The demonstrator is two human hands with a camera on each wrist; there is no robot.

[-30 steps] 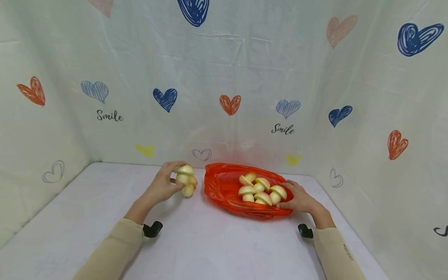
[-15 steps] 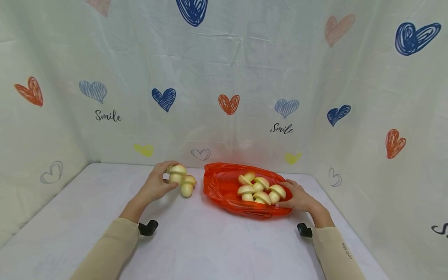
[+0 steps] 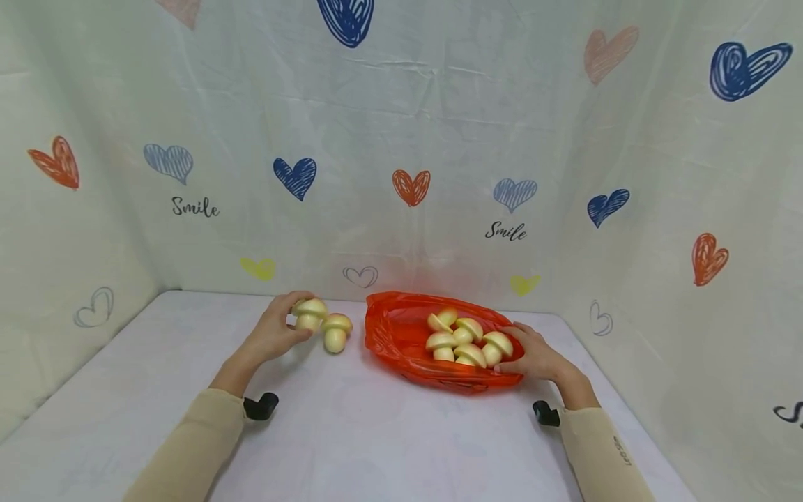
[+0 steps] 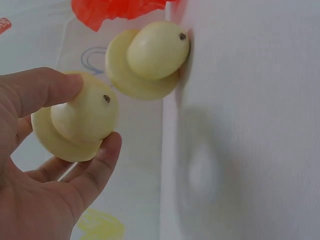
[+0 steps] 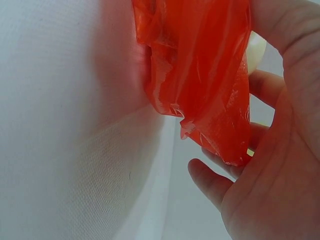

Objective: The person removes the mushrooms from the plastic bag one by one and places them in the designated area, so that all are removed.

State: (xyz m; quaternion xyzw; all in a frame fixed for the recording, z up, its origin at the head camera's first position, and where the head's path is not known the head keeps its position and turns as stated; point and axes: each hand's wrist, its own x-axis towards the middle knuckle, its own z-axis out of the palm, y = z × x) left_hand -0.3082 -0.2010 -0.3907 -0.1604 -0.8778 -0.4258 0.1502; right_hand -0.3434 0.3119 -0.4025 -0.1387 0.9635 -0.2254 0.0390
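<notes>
My left hand (image 3: 274,332) holds a cream mushroom (image 3: 310,315) with a pale reddish cap between thumb and fingers. In the left wrist view that mushroom (image 4: 85,112) shows its stem end with a dark spot. Just right of it, a second mushroom (image 3: 336,332) stands on the table, close to the held one. A red plastic bag (image 3: 392,348) lies open with several like mushrooms (image 3: 469,354) inside. At the bag's right end my right hand (image 3: 533,353) grips the rim; the right wrist view shows the red film (image 5: 200,75) between thumb and fingers.
The white table (image 3: 401,446) runs back to a pale curtain (image 3: 401,125) printed with hearts and "Smile" words. Curtain also hangs at both sides. Black camera mounts (image 3: 261,406) sit at both wrists.
My left hand has moved left with its mushroom, away from the bag, and now more of the second mushroom shows. The right hand and the bag have stayed in place.
</notes>
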